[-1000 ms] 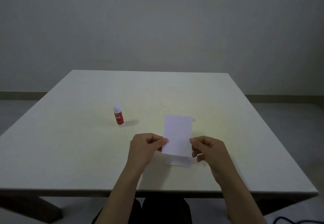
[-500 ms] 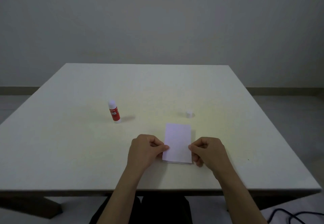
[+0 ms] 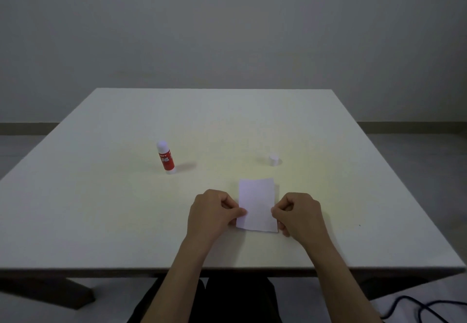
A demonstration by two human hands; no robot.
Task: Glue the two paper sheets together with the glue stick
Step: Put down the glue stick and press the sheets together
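The white paper sheets (image 3: pixel 257 205) lie stacked flat near the bench's (image 3: pixel 101 209) front edge, about midway along it. The left hand (image 3: pixel 213 212) pinches the stack's left edge and the right hand (image 3: pixel 298 212) pinches its right edge, fingers curled tight on the paper. The red glue stick (image 3: pixel 166 157) stands upright and uncapped toward the left side of the bench, well apart from the hands. Its white cap (image 3: pixel 273 159) sits just beyond the sheets.
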